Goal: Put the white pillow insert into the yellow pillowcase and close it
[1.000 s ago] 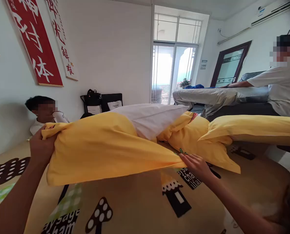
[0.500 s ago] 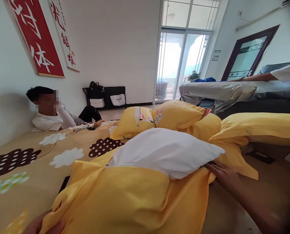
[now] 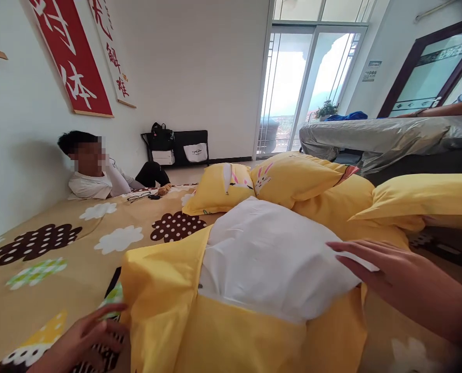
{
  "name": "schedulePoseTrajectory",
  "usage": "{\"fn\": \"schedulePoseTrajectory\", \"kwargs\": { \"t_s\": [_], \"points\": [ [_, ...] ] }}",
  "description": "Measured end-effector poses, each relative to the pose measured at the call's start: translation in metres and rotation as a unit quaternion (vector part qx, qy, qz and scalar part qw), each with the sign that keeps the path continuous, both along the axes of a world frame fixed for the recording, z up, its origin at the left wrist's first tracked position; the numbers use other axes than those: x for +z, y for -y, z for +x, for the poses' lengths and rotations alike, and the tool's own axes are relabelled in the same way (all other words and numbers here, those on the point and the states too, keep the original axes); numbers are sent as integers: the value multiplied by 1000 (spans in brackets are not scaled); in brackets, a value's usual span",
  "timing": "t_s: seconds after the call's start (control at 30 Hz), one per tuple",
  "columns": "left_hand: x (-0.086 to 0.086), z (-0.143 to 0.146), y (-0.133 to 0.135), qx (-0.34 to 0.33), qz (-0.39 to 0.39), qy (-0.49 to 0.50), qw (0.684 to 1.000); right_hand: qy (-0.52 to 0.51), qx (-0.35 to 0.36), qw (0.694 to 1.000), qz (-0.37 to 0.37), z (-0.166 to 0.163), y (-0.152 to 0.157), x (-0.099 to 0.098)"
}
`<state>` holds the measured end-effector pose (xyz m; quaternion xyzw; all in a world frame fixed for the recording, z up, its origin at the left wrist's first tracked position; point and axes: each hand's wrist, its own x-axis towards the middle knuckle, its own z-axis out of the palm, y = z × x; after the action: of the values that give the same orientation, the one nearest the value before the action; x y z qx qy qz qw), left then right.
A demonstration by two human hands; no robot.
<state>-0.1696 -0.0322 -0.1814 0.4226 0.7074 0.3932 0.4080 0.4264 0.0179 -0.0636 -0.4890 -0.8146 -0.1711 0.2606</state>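
Note:
A white pillow [image 3: 270,254] lies partly inside a yellow pillowcase [image 3: 161,290], its upper part sticking out of the opening. My right hand [image 3: 390,274] is at the pillow's right corner, with white fabric between the thumb and the straight fingers. At lower left, my left hand [image 3: 91,331] is beside the pillowcase's left edge. Its fingers are loosely bent and apart, the fingertips close to the yellow cloth; whether they touch it is unclear.
Several yellow pillows lie behind, one with a rabbit print [image 3: 264,178]. Beneath is a patterned bedsheet [image 3: 118,238]. A person [image 3: 91,181] reclines at the far left, near eyeglasses [image 3: 138,197]. Another person's arm [image 3: 448,110] rests on a plastic-covered surface [image 3: 390,134] at right.
My left hand has let go of the pillowcase's edge and moved up slightly. My right hand has come up over the pillow's corner. More white pillow shows, and the view has shifted.

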Motion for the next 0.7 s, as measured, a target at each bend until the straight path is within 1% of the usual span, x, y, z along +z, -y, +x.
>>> {"fn": "schedulePoseTrajectory", "kwargs": {
  "t_s": [0.03,0.07,0.1,0.13,0.17,0.2,0.23,0.27,0.33,0.37,0.4,0.43,0.47,0.5,0.53,0.57,0.6,0.63,0.67,0.7],
  "points": [
    [9,2,-5,1,8,29,1000,7,64,998,-14,-34,-7,20],
    [17,7,-12,3,16,60,998,26,127,991,-41,-67,-17,36],
    [24,14,-20,1,21,87,996,46,162,983,-70,-96,-30,46],
    [30,23,-30,-8,23,102,995,58,176,979,-83,-122,-45,49],
    [34,33,-39,-23,26,94,995,70,175,977,-103,-144,-60,47],
    [37,42,-46,-37,34,62,997,78,166,975,-124,-161,-74,39],
    [40,50,-52,-42,51,7,998,83,154,973,-148,-173,-86,27],
    [44,55,-55,-39,78,-62,994,91,143,971,-170,-183,-94,13],
    [56,52,-55,-16,136,-194,971,111,124,967,-192,-193,-99,-16],
    [64,44,-52,-11,146,-229,962,119,118,967,-191,-195,-95,-29],
    [73,33,-48,-19,138,-231,963,124,113,969,-183,-197,-88,-38],
    [83,19,-44,-37,113,-208,971,127,109,971,-173,-198,-80,-43],
    [92,5,-41,-65,75,-181,979,129,106,972,-164,-199,-71,-45],
    [101,-9,-39,-108,25,-164,980,134,103,973,-159,-201,-62,-44],
    [109,-20,-37,-161,-20,-164,973,143,98,972,-158,-204,-55,-41],
    [116,-27,-38,-214,-55,-183,958,151,93,971,-160,-207,-49,-36],
    [122,-30,-39,-251,-72,-219,940,158,88,969,-166,-211,-45,-30],
    [127,-29,-43,-264,-71,-264,925,159,86,968,-173,-214,-43,-25],
    [132,-23,-49,-251,-54,-304,917,157,86,967,-180,-218,-42,-20],
    [136,-15,-56,-219,-34,-332,917,154,89,967,-185,-221,-41,-16]
  ]
}}
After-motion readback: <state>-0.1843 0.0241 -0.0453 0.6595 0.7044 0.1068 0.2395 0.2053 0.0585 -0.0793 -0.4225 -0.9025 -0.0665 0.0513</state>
